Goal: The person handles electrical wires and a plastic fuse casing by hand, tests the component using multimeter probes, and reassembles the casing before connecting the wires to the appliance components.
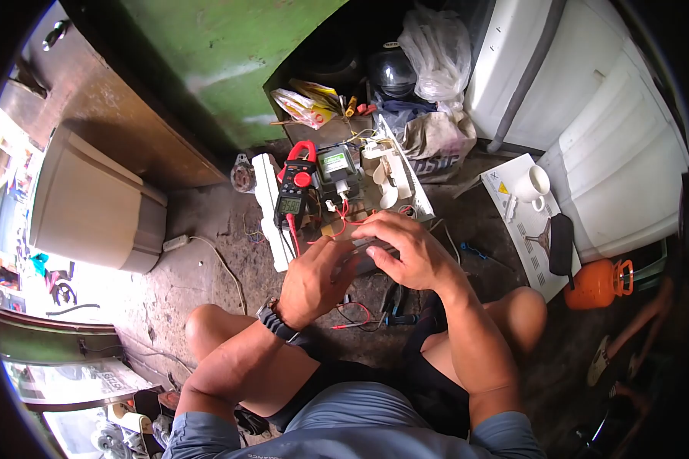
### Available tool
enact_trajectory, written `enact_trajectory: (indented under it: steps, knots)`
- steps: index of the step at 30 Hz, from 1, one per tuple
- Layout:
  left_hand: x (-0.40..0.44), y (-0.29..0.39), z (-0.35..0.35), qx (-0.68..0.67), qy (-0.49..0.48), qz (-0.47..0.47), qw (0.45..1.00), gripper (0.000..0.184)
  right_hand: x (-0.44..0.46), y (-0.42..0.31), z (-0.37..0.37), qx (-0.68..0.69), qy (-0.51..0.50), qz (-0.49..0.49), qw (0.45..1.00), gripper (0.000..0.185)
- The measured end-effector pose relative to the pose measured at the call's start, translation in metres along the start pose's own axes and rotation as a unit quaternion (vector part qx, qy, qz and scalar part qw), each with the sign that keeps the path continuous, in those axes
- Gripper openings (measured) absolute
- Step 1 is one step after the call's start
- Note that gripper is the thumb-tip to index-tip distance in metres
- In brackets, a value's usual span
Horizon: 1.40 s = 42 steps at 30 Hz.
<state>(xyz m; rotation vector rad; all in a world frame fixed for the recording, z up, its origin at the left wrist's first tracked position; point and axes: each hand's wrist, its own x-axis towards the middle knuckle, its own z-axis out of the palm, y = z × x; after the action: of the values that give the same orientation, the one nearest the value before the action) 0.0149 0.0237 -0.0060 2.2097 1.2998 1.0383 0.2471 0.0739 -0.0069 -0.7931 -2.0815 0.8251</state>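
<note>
My left hand [312, 283] is closed, fingers bent together at the near edge of an opened appliance; what they grip is hidden. My right hand [412, 251] curls in beside it, thumb and fingers bent around something I cannot make out. A grey flat part [366, 251] shows between both hands. Just beyond them, a red and black clamp meter [292, 190] lies on the appliance's white side panel [267, 187], its display lit. Red wires [343, 216] run near my fingers. A transformer [335, 167] with a green and white label sits inside, beside a white plastic piece [385, 170].
Pliers [393, 304] and test leads [350, 326] lie on the floor between my legs. On the right, a cardboard sheet [517, 222] bears a white mug [533, 183] and a black case [561, 243]. An orange gas cylinder [595, 284] stands nearby. Another person's leg [627, 336] shows at right.
</note>
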Motion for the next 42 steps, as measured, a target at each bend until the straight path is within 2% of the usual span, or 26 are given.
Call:
enact_trajectory:
  steps: [1,3,11,20,31,37,42]
  knots:
    - [0.000,0.000,0.000,0.000,-0.001,0.001,1.000,0.028,0.000,0.002,0.002,-0.031,0.007,-0.033,0.999,0.035]
    - [0.000,0.000,-0.001,0.002,-0.009,-0.011,1.000,0.028,-0.002,0.005,0.004,-0.022,-0.004,-0.027,0.999,0.040]
    - [0.003,0.004,-0.003,-0.010,0.003,-0.025,1.000,0.025,-0.001,0.003,0.003,0.013,0.002,0.014,1.000,0.027]
    - [0.003,0.003,-0.006,-0.005,-0.007,-0.035,0.999,0.023,0.003,0.008,0.007,-0.019,0.014,-0.005,1.000,0.018]
    - [0.003,0.002,0.003,0.028,0.010,-0.058,0.998,0.027,0.002,0.008,0.007,-0.016,-0.008,0.002,1.000,0.030]
    - [0.001,-0.003,0.006,0.060,0.016,-0.024,0.998,0.023,0.001,0.008,0.009,-0.019,0.011,-0.019,1.000,0.032]
    - [0.001,-0.006,0.004,0.143,0.024,0.038,0.989,0.023,0.001,0.018,0.016,-0.068,0.035,-0.050,0.996,0.033]
